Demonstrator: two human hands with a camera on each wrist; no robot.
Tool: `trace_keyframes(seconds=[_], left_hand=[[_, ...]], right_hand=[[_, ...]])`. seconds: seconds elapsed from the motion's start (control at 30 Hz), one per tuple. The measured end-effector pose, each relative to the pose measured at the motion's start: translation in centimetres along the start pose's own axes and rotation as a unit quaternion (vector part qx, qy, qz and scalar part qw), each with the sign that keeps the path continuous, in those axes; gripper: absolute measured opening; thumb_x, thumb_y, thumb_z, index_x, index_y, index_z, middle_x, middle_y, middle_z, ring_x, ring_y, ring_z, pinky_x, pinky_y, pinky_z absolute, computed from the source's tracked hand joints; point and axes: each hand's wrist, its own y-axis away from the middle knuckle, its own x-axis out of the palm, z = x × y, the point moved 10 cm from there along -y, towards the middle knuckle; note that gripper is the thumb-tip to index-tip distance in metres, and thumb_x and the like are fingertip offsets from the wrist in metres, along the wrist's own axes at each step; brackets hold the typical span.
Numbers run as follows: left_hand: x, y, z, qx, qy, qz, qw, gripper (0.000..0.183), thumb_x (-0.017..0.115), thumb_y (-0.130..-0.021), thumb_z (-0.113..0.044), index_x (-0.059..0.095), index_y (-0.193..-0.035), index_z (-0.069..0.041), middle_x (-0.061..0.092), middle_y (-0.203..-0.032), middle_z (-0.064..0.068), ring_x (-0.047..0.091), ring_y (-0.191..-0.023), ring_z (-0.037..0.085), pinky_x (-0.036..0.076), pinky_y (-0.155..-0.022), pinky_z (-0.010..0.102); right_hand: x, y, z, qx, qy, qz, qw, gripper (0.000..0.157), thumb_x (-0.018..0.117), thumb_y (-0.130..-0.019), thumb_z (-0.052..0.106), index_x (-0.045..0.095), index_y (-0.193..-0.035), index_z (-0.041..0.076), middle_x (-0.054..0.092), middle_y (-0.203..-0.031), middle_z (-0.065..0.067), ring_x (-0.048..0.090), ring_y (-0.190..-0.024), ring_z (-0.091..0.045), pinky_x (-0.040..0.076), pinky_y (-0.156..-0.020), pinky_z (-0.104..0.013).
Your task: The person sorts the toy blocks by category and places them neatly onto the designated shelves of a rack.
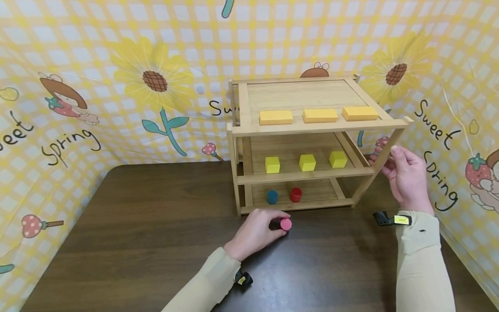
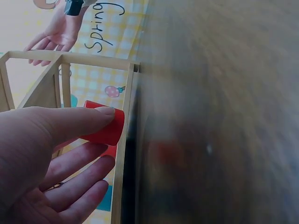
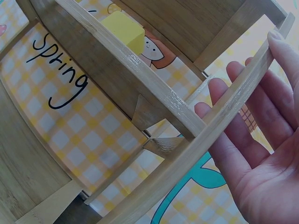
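In the head view, my left hand [image 1: 254, 230] pinches a small pinkish-red cylinder block [image 1: 286, 224] between thumb and fingers, in front of the bottom tier. The left wrist view shows the thumb over that block [image 2: 103, 135], with the other fingers spread below. On the right, my right hand [image 1: 411, 178] holds the front post of a three-tier wooden shelf [image 1: 304, 129]; its thumb touches the post and its fingers pass behind it. A blue cylinder [image 1: 272, 197] and a red cylinder [image 1: 296, 195] stand on the bottom tier.
Three yellow cubes, one at the middle [image 1: 307, 163], line the middle tier. Three orange-yellow rectangular blocks, one at the centre [image 1: 320, 115], lie along the top tier's front. The shelf stands on a dark wooden table [image 1: 163, 242], before a checked cloth [image 1: 195, 39].
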Motion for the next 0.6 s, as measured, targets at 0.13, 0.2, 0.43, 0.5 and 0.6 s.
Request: trace_keyframes(seconds=[0.13,0.2,0.43,0.5,0.6], left_hand=[[0.4,-0.7,-0.3,-0.003,0.004,0.002,1.0,0.034,0.083,-0.089,-0.018,0.075,-0.121,-0.013,0.072,-0.117,-0.006,0.064,-0.11,0.006,0.052,-0.094,0.024],[0.6,-1.0,-0.5,-0.001,0.004,0.0,1.0,0.034,0.083,-0.088,-0.018,0.075,-0.121,-0.014,0.072,-0.116,-0.007,0.064,-0.11,0.004,0.052,-0.094,0.023],[1.4,-2.3,-1.3,0.007,0.005,-0.003,1.0,0.035,0.084,-0.087,-0.018,0.076,-0.121,-0.014,0.073,-0.114,-0.007,0.064,-0.109,0.003,0.051,-0.094,0.021],[1.7,-2.6,-1.6,0.009,0.005,-0.002,0.9999,0.035,0.084,-0.087,-0.017,0.076,-0.121,-0.014,0.073,-0.115,-0.007,0.064,-0.109,0.004,0.051,-0.094,0.021],[2.1,-3.0,-1.9,0.012,0.003,0.002,0.9999,0.035,0.084,-0.087,-0.017,0.076,-0.121,-0.013,0.073,-0.115,-0.007,0.064,-0.108,0.004,0.05,-0.094,0.02]], right_hand=[[0.0,0.0,0.0,-0.001,0.002,0.0,1.0,0.029,0.064,-0.101,0.008,0.067,-0.111,-0.018,0.07,-0.113,-0.02,0.073,-0.093,-0.028,0.059,-0.083,-0.039],[0.1,0.0,0.0,-0.002,0.003,0.0,1.0,0.028,0.063,-0.101,0.008,0.067,-0.11,-0.018,0.07,-0.112,-0.02,0.073,-0.093,-0.028,0.06,-0.083,-0.039],[0.2,0.1,0.2,-0.006,-0.001,-0.003,1.0,0.025,0.061,-0.102,0.007,0.068,-0.107,-0.016,0.071,-0.111,-0.021,0.073,-0.092,-0.028,0.061,-0.083,-0.038],[0.2,0.1,0.2,-0.005,-0.008,-0.002,1.0,0.024,0.061,-0.102,0.006,0.068,-0.106,-0.016,0.071,-0.111,-0.021,0.073,-0.093,-0.029,0.061,-0.083,-0.039],[0.3,0.1,0.2,-0.002,-0.013,-0.003,1.0,0.024,0.062,-0.102,0.007,0.069,-0.105,-0.016,0.071,-0.111,-0.021,0.073,-0.093,-0.029,0.06,-0.083,-0.039]])
